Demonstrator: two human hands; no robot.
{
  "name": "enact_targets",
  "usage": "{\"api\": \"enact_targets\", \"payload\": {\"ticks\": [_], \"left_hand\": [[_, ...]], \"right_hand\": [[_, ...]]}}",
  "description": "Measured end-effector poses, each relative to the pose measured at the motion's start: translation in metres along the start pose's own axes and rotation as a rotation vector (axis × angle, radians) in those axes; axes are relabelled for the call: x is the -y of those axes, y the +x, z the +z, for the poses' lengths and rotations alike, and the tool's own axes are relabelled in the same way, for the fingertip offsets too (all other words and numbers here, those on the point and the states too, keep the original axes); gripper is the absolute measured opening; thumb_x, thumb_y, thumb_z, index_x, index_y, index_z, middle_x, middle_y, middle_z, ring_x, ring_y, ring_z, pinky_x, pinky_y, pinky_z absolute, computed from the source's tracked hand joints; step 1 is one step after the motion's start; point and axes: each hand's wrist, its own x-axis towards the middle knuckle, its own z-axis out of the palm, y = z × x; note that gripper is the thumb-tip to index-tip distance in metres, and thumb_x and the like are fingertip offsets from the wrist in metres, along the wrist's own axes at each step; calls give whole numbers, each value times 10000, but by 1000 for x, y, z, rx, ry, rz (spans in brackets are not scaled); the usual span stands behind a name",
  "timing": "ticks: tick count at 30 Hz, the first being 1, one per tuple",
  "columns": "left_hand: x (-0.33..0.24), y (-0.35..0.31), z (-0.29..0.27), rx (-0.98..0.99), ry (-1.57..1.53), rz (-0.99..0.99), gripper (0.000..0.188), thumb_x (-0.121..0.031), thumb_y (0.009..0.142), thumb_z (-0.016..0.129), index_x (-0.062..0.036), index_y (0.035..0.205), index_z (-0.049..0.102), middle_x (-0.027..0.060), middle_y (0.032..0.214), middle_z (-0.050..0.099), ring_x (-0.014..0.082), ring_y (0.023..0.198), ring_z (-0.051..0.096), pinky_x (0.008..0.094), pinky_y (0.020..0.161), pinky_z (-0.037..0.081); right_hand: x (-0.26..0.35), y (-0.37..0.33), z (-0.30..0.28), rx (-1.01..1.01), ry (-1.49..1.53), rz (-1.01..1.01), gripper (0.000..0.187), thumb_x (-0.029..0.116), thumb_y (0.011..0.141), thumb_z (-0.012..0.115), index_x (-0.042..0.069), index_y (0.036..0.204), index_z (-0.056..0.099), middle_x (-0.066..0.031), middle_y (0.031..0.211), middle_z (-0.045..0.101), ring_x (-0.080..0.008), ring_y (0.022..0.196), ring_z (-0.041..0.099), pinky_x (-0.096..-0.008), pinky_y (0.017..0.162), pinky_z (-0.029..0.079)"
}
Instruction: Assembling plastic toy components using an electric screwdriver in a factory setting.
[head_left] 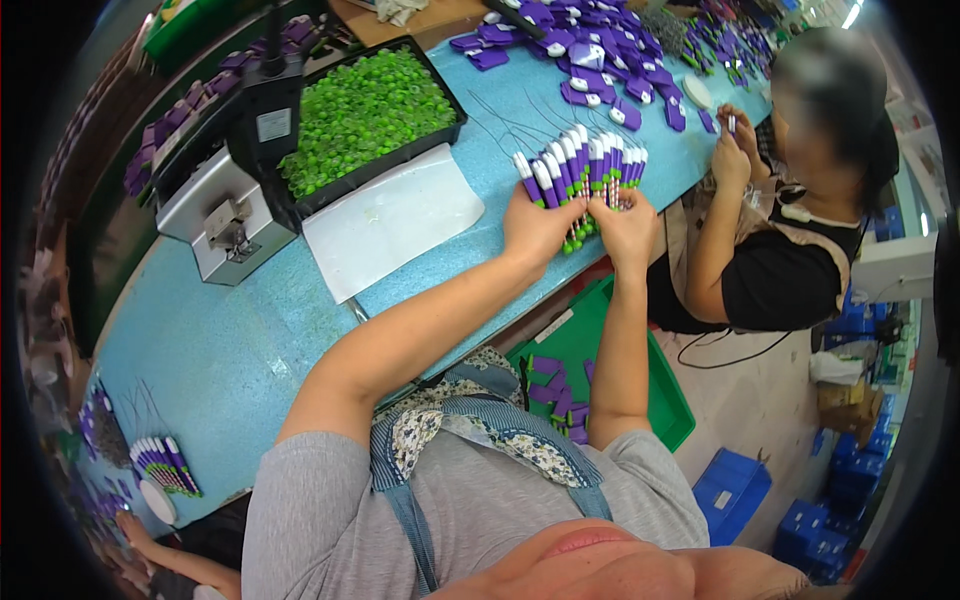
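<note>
Together, the left hand [540, 226] and the right hand [627, 228] hold a fan of purple sticks [562, 168] with white tops and green ends, in the upper middle of the frame. They are over the blue counter [220, 350], near its edge. At upper left, a black tray [453, 132] holds many green beads [370, 110], with a white sheet [395, 222] just beside it.

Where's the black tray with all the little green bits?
The black tray is on the blue table in the head view, up and left of the left hand, beside the silver machine, with the white sheet along its near edge.
</note>
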Motion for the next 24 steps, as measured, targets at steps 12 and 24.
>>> {"api": "enact_targets", "payload": {"ticks": [12, 24], "left_hand": [[-120, -138, -165, -113, -19, 577, 307, -20, 751, 740, -28, 1030, 610, 20, 930, 651, 72, 818, 608, 249, 658, 513], [-132, -198, -421, -697, -520, 238, 213, -55, 795, 683, -54, 1002, 633, 30, 918, 665, 144, 794, 633, 300, 700, 498]], "right_hand": [[165, -128, 16, 65, 662, -563, 395, -3, 640, 756, -72, 974, 556, -291, 1282, 471, -294, 1106, 549, -353, 937, 442], [334, -292, 178, 657, 336, -996, 338, 217, 633, 729, -47, 826, 643, -236, 881, 615, -373, 784, 618, -431, 706, 506]]}}
